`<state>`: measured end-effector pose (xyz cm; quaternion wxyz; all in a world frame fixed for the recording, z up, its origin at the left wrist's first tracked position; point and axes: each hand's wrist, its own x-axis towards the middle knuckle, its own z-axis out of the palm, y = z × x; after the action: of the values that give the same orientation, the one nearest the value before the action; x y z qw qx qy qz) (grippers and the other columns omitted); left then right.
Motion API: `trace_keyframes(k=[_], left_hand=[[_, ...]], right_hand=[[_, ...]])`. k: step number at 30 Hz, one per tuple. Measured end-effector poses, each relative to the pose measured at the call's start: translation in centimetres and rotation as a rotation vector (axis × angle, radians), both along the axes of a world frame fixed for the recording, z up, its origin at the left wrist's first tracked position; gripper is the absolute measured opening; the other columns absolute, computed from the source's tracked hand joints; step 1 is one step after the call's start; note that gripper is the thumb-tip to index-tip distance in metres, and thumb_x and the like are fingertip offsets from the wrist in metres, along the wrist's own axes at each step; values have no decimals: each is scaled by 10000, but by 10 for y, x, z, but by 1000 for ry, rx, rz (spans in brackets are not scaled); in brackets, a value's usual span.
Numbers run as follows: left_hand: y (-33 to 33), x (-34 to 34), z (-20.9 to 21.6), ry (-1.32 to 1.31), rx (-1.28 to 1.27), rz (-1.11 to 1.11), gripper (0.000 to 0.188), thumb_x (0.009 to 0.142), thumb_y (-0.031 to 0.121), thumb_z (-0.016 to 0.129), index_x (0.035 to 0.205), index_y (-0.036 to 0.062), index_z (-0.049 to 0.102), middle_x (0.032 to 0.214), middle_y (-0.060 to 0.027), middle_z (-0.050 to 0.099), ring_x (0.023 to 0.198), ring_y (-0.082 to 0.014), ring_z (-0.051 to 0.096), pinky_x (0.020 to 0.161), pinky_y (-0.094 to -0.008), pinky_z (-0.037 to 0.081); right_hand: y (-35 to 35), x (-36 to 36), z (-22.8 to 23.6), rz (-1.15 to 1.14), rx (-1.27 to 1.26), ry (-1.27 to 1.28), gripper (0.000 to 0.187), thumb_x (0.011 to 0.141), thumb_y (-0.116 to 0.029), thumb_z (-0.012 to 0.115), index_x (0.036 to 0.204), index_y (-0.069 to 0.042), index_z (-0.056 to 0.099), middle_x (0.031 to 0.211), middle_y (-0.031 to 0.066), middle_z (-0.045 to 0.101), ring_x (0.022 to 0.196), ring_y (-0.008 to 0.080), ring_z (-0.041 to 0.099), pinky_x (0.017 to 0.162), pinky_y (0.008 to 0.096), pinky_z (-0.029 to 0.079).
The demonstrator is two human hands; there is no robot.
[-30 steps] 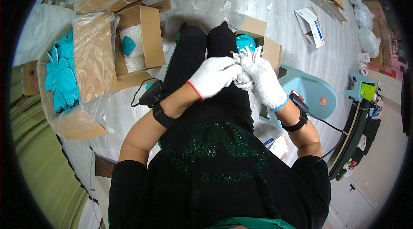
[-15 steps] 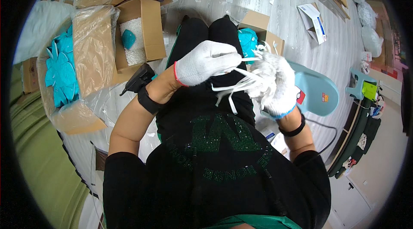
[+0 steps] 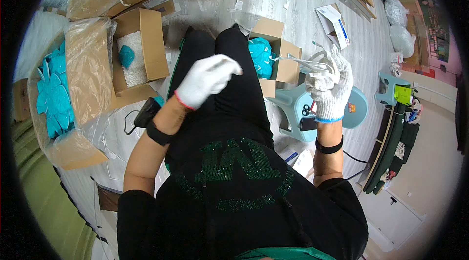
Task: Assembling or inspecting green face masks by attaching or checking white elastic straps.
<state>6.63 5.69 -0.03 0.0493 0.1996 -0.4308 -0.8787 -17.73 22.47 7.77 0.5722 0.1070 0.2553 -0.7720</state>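
Note:
My right hand (image 3: 337,89), in a white knit glove with a blue cuff, is closed round a bundle of thin white strips (image 3: 320,76). Loose ends stick out to the left, over an open carton (image 3: 288,64) with teal pieces (image 3: 263,57) in clear plastic. My left hand (image 3: 207,81), in a white glove with a red cuff, is over my lap with its fingers curled together. Whatever its fingertips may hold cannot be made out.
A pale blue stool (image 3: 295,108) beside my right knee bears scissors (image 3: 307,110). To the left, a carton of white filler (image 3: 134,72) holds one teal piece (image 3: 126,56); a plastic-lined box (image 3: 93,59) holds many teal pieces. A black device (image 3: 147,112) is near my left wrist.
My hands have drawn apart. My right hand has lifted the strips right and upward, away from my lap; my left has moved left. My view has shifted slightly.

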Motion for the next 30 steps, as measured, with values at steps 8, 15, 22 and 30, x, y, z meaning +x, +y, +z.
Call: trace_keyframes(k=[8,15,22,30], left_hand=[[56,-67,29,28,-1155,154,215,847,234,640,974,71,581,854,-113,602,721,-238,627,635,-322,496],[29,-35,32,98,-1568,-192,146,887,241,543,928,105,576,808,-68,586,732,-250,623,592,-349,513],[27,-1,31,386,-1009,-225,160,895,173,544,818,34,524,703,-159,520,610,-320,557,544,-365,433],[9,59,44,175,-667,-177,267,933,204,475,752,12,519,622,-112,421,538,-159,430,545,-300,378]], right_hand=[[-24,42,-14,-68,201,325,121,892,-195,553,956,-93,551,748,9,572,516,126,507,448,257,460],[-11,53,-17,604,318,1212,109,842,-120,632,837,-13,610,731,-2,561,629,45,442,560,231,407],[24,85,-20,650,355,484,248,933,-240,541,737,-90,514,625,21,501,493,122,462,590,306,497],[25,95,-25,234,188,-157,251,952,-313,473,993,-77,550,863,112,609,711,254,623,639,427,564]])
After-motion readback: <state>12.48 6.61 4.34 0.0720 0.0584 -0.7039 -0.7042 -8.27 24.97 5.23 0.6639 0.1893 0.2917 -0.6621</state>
